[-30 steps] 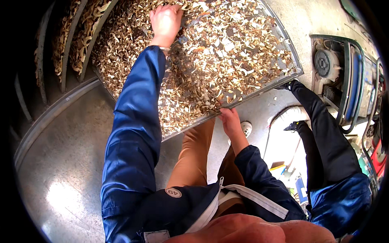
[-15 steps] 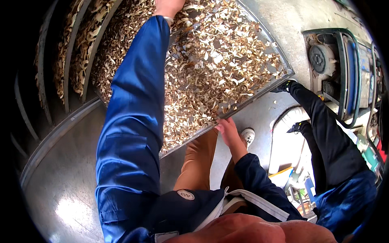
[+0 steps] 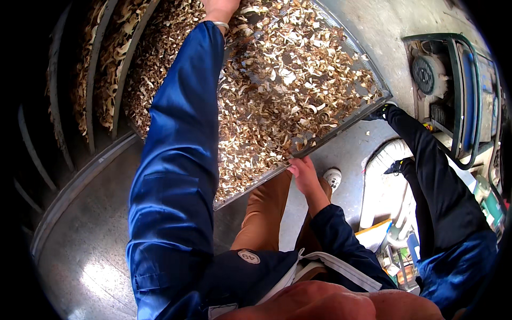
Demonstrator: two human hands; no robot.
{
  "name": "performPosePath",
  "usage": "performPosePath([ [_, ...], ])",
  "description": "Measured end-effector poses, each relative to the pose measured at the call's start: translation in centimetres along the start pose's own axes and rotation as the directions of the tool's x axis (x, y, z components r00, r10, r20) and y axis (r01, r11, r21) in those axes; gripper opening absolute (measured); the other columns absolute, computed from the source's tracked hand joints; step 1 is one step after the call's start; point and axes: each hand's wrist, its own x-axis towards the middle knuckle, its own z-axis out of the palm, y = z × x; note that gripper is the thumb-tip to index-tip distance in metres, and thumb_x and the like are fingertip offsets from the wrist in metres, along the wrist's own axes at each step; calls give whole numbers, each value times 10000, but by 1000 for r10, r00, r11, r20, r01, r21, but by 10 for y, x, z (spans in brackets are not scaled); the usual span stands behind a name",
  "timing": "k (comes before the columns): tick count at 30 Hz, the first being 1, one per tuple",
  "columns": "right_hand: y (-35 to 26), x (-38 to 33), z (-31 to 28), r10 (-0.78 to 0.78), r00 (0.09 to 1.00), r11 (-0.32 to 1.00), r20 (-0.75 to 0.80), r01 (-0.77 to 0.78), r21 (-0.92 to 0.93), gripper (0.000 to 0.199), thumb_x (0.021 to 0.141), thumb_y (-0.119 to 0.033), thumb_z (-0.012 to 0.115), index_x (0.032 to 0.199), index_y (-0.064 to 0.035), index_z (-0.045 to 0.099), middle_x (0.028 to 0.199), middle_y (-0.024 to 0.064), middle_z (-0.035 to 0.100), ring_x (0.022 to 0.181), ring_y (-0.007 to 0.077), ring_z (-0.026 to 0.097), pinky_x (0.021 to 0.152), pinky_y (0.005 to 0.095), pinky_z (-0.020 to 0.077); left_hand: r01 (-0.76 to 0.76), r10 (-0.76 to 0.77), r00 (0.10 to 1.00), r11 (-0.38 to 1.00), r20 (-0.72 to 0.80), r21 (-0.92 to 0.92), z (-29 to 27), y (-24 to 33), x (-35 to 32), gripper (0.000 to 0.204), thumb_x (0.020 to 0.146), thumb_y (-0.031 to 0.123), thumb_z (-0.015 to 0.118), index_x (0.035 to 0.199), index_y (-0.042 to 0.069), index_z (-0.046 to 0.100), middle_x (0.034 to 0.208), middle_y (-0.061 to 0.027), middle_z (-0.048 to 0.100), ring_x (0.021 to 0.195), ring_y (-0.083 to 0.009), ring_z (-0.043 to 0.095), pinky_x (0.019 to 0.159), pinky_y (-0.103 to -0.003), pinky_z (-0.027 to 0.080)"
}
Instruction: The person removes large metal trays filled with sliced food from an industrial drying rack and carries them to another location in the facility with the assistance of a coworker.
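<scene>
"Across the upper middle lies the tray (image 3: 333, 132), strewn with slices (image 3: 277, 96). Who has it?"

"The right hand (image 3: 305, 173) pinches the near rim between thumb and fingertips. The left hand (image 3: 221, 5) is at the top of the view; its fingers are cut off, so I can't tell whether they grip or spread."

"How will it handle?"

"Awkwardly wide rather than heavy, I'd judge, with a stiff frame and a softer mesh. The slices look dry, light and brittle, likely to slide off at a tilt. I'd hold it by the rim on opposite sides, level."

"And its edges?"

"The left corner is close by the shelves (image 3: 96, 80) and the rail (image 3: 85, 165); whether it touches, I can't tell. The right corner is just beside a co-worker's shoe (image 3: 378, 113), with the machine (image 3: 429, 74) beyond."

"Room?"

"The wearer's legs (image 3: 264, 213) are under the near rim; the broadest stretch of floor (image 3: 106, 234) shows at lower left."
</scene>
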Motion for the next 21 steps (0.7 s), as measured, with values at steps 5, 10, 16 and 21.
performPosePath([
  [5,1,-4,3,12,1000,1000,0,-12,-27,350,799,-50,552,1143,-85,494,1015,-3,544,919,115,518,770,256,430,38,93,896,958,-434,284,12,-99,3,502,848,497,493,1084,62,579,1021,-190,592,948,-364,551,835,-474,423],
  [10,-1,-5,4,-9,997,996,-72,2,-89,351,797,-82,553,1147,-77,517,1000,-5,560,901,108,523,704,229,420,228,-241,956,969,166,95,-5,-164,0,605,869,592,389,1246,134,505,1141,-214,571,1040,-403,537,920,-475,394],
  [16,0,-7,4,-4,995,999,-96,-1,-51,359,791,-48,536,1149,-46,520,1020,5,564,863,105,517,677,225,412,293,-299,953,951,46,96,1,-144,-21,576,871,574,395,1245,151,503,1227,-217,512,1150,-379,467,971,-510,331],
  [21,5,-6,-2,3,997,1000,-72,-4,-7,356,788,-33,534,1144,-44,531,1032,11,571,863,112,520,709,235,408,235,-220,970,959,-103,160,0,-155,-26,547,868,515,445,1236,114,498,1253,-227,481,1170,-374,444,979,-522,314],
])
